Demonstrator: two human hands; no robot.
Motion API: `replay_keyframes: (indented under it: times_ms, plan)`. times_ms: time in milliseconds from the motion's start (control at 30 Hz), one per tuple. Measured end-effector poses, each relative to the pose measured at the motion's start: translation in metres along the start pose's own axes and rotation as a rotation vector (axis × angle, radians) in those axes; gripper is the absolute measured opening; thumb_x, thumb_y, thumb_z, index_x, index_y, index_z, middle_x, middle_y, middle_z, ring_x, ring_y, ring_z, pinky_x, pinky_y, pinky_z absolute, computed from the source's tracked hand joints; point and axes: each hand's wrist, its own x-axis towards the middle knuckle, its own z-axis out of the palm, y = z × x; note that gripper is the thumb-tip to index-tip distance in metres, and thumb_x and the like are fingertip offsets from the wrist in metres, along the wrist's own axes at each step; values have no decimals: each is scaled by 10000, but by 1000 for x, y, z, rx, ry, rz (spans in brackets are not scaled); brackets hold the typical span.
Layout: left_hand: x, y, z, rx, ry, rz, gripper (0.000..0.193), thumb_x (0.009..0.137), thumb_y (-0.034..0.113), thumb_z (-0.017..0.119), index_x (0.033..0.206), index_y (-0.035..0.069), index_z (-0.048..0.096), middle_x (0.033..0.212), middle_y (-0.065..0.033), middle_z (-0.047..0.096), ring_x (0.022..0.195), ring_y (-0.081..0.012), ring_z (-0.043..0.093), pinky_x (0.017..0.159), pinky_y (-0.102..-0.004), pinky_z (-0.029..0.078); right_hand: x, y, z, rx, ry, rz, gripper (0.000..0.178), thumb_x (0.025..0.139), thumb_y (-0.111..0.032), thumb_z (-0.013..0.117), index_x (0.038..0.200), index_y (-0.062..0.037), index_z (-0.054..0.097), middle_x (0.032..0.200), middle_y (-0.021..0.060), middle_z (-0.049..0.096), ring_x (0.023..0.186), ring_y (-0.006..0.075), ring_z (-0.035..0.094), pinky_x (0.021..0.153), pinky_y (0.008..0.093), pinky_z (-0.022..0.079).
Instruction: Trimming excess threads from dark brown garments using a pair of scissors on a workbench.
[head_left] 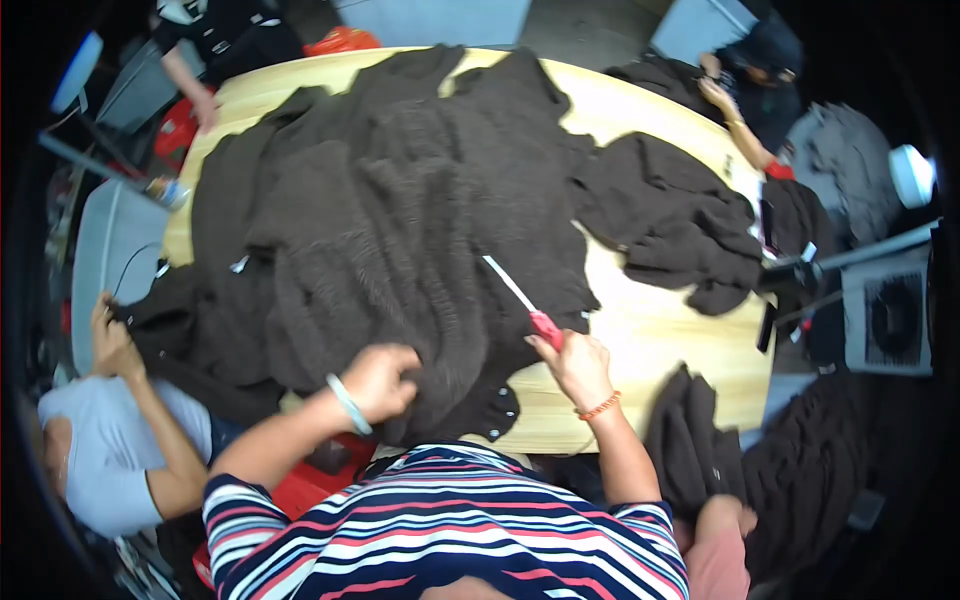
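Note:
A heap of dark brown knit garments [400,200] covers much of the table in front of me. Low on this heap, my left hand [382,385] has its fingers curled in on the cloth, slightly blurred. A thin tool [545,326] with a pink-red handle and a long pale shaft is gripped in my right hand [582,368]. Its shaft points up and left over the heap, and its exact kind does not show. Dark buttons or snaps line the garment edge below, between my hands.
The pale wooden table [690,350] shows bare wood at right. Another dark garment [670,215] lies there. Co-workers stand or sit around the table, one handling dark cloth [180,330] at left. More dark garments [805,470] hang at lower right; a grey pile [845,165] lies beyond.

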Motion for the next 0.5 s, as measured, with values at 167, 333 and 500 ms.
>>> replay_keyframes:
  times_ms: [167,333,500]
  plan:
    - [18,-3,-223,-394,559,-274,85,807,33,585,890,46,597,755,55,571,641,-54,547,545,-248,465,15,-9,0,175,-32,42,486,854,-496,681,811,-12,693,683,204,654,707,412,650,660,459,506]
    - [-3,-101,-465,-347,1111,-262,239,917,139,624,1123,22,594,1031,-75,667,904,-188,667,799,-303,571,30,-34,-5,456,-168,19,271,870,-244,714,972,7,702,766,142,715,732,271,709,683,357,524]
    - [67,-124,-553,-496,1433,-176,431,1006,248,379,1371,36,464,1372,-137,496,1178,-280,548,957,-453,553,33,-56,3,525,-117,125,174,896,-106,669,993,38,673,777,90,707,678,110,605,661,295,501]
